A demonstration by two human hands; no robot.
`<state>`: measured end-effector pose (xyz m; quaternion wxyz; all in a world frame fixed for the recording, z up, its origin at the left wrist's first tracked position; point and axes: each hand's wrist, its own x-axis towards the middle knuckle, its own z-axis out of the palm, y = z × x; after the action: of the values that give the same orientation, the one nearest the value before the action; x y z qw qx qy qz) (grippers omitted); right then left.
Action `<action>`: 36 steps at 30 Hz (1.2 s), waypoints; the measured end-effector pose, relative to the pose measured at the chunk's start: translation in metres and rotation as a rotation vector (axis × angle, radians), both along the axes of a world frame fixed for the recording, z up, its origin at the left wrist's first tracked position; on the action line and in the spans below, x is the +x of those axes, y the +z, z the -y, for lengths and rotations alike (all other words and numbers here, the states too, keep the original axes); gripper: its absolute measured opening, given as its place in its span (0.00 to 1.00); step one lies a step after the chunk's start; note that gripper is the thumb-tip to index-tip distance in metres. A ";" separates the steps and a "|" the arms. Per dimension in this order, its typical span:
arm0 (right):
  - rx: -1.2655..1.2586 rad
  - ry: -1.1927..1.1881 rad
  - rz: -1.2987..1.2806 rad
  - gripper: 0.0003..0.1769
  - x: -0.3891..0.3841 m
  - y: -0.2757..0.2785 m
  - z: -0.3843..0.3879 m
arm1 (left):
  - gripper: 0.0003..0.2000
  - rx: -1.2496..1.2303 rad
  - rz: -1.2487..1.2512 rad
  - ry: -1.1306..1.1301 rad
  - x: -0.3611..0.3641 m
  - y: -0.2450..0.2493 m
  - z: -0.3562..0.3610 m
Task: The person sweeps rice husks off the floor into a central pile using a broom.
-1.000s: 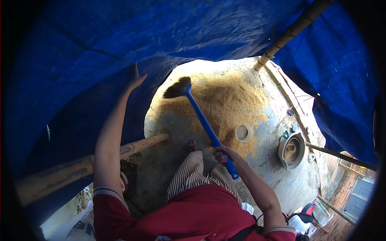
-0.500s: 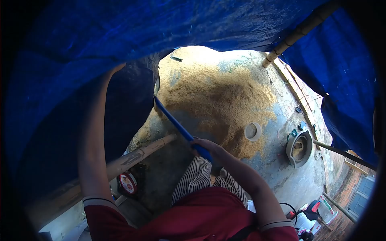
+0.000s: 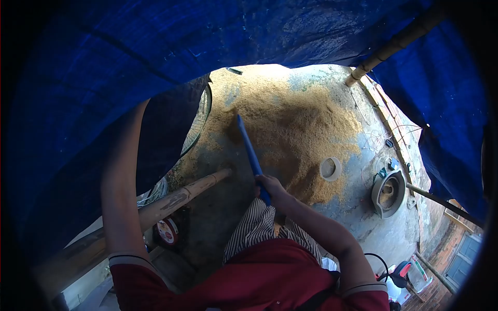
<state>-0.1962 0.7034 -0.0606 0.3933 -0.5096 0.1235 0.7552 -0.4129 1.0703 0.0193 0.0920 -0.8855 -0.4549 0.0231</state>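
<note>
My right hand is wrapped round the lower end of a blue pole. The pole slants up and forward, its far tip over a spread heap of golden, grain-like material on the ground. My left arm reaches up beneath a blue tarp, whose edge covers the hand. Its fingers are hidden, so I cannot make out whether they grip the tarp. Dark folds of sheeting hang beside that forearm.
A bamboo pole crosses low at left, near a red-and-white round object. A white ring-shaped container sits in the heap, and a grey basin stands to its right. Another bamboo pole rises at upper right.
The blue pole has swung rightward, away from the hanging sheet, and now points more steeply forward. A rounded mesh-like edge shows more beside the sheet. My left hand has passed out of sight behind the tarp.
</note>
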 end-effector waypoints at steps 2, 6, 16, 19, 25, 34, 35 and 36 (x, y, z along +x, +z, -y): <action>-0.004 -0.163 -0.097 0.08 -0.004 0.031 0.014 | 0.38 0.006 0.009 0.001 -0.001 0.000 0.002; 0.054 -0.128 -0.328 0.10 0.017 0.068 0.046 | 0.37 0.007 0.006 0.029 -0.018 -0.004 0.013; -0.131 0.269 -0.167 0.09 0.032 0.048 0.065 | 0.37 0.014 -0.022 0.072 -0.049 -0.008 0.036; -0.082 0.419 -0.129 0.09 0.032 0.045 0.062 | 0.37 0.008 -0.026 0.066 -0.051 -0.015 0.038; -0.171 0.403 -0.386 0.13 0.018 -0.006 0.007 | 0.37 0.029 0.002 0.040 -0.035 -0.021 0.034; 0.004 0.357 -0.190 0.10 0.014 -0.123 -0.049 | 0.37 0.043 -0.028 -0.059 -0.012 -0.029 0.017; 0.036 0.319 -0.234 0.10 0.027 -0.127 -0.045 | 0.37 0.045 -0.027 -0.057 -0.013 -0.030 0.017; 0.036 0.323 -0.232 0.10 0.037 -0.133 -0.037 | 0.37 0.046 -0.025 -0.054 -0.014 -0.031 0.017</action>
<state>-0.1594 0.7406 -0.1940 0.2593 -0.4254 0.0710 0.8641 -0.4267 1.0530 -0.0121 0.1185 -0.8948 -0.4300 0.0211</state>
